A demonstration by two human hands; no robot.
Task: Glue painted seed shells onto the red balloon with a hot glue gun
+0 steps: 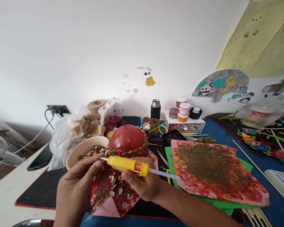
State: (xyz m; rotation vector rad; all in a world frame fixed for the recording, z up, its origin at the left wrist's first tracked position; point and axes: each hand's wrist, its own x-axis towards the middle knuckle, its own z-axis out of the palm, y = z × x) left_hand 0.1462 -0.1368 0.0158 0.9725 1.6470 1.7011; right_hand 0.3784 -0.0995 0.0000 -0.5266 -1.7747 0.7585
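Observation:
My right hand point(142, 186) grips a yellow glue gun point(127, 164) held sideways, its nozzle pointing left and a clear glue stick point(164, 174) sticking out to the right. My left hand point(81, 181) is closed, its fingertips pinched right at the nozzle on something too small to make out. Just behind stands a red balloon point(127, 138) with rows of red and green painted seeds point(129, 153) glued around its lower part. Under the hands lies a pink paint-stained sheet point(109, 195) with loose seeds on it.
A cream bowl point(79, 151) of seeds sits left of the balloon. A paint-smeared pink sheet point(215, 173) on green foam lies right. Behind are a black flask point(155, 115), paint jars point(183, 112), a twine roll point(96, 105), plastic bags point(63, 132), scissors point(162, 157) and wooden sticks point(253, 164).

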